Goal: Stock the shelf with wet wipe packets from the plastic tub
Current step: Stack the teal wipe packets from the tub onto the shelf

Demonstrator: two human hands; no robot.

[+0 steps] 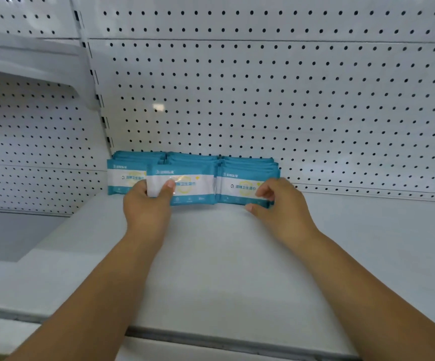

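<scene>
The left hand (146, 204) grips the left end of the middle packet (193, 186), thumb pressed on its front face and fingers wrapped behind. This packet stands upright at the front of the middle row and overlaps the left row (125, 175), which sits just behind and beside it. The right hand (281, 204) pinches the right end of the right packet (240, 187), fingers curled on its face and thumb at its lower edge. All three rows stand on edge, touching side by side, at the back left of the white shelf (224, 256) against the pegboard (263, 100). A slotted post (94, 82) rises just left of the rows, with a higher shelf (23, 56) beyond it.
</scene>
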